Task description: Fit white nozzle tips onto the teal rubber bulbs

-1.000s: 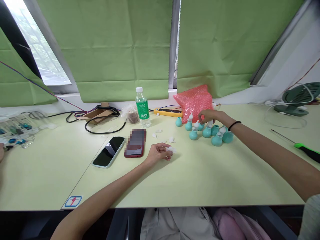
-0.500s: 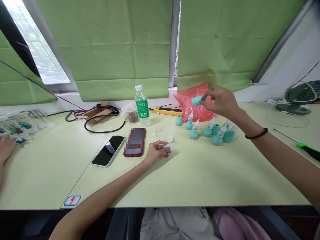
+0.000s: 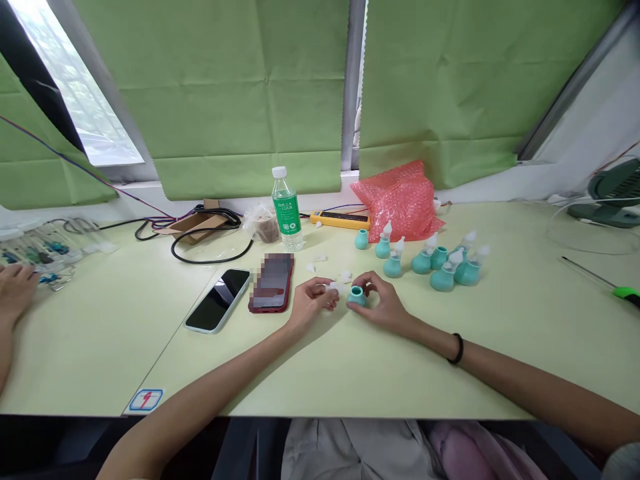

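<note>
Teal bulb [image 3: 357, 295], pink bubble wrap [image 3: 400, 200], green blinds [image 3: 250, 100].

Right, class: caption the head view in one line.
Right hand holds a teal bulb; left hand pinches a white tip.

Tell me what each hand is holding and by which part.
The right hand grips a teal bulb by its sides; the left hand pinches a small white tip between fingertips.

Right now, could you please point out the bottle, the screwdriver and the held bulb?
bottle [image 3: 287, 215]: head view, on its green label.
screwdriver [image 3: 626, 293]: head view, on its green handle.
bulb [image 3: 357, 296]: head view, on its teal body.
</note>
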`<state>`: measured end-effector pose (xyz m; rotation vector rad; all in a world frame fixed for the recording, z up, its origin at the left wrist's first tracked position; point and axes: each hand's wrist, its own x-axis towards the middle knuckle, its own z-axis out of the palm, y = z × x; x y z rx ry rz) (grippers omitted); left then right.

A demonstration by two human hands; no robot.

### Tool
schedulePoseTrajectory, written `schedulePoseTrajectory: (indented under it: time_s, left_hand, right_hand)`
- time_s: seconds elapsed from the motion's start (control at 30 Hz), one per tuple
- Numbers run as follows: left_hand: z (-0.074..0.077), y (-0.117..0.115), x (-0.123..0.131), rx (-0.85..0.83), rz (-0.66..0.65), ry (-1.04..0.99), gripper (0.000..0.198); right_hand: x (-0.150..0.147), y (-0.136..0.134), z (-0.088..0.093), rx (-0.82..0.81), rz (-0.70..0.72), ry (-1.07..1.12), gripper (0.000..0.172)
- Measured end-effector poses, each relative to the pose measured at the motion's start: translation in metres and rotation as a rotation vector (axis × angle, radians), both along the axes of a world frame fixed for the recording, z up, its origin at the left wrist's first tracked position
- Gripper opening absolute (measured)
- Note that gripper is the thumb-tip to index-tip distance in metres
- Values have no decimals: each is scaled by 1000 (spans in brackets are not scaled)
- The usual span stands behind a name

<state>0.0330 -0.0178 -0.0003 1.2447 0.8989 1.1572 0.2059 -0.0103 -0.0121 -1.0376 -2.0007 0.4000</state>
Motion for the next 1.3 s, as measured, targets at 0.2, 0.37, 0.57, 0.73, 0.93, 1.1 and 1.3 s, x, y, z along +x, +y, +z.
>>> schedulePoseTrajectory:
  time_s: [0.2,0.37,0.57,0.73,0.93,1.1,1.3]
  left_hand:
    - [3,-2,0,-4,-4,-49,29]
    - [2,-1,-1,-25,-7,-82,23]
    - [3,-1,0,-1,-61,-84,25]
    - [6,-2,3,-5,-103,64,36]
    - [6,-1,1,-110,-338,69,50]
    - [5,2,-2,-223,-414,46,44]
    - [4,1,0,-104,-330,145,35]
  right_hand:
    - [2,0,-6,-126,121,75,43]
    - [4,-5,-3,-51,127,-11,43]
    - [3,-13,-4,20,107,-86,49]
    - [0,-11,-5,96,7,-68,26]
    - [3,-2,-8,250,-50,-198,12]
    - [7,-4,-6,349,-49,-331,12]
    - [8,-7,-2,437,-68,-509,16]
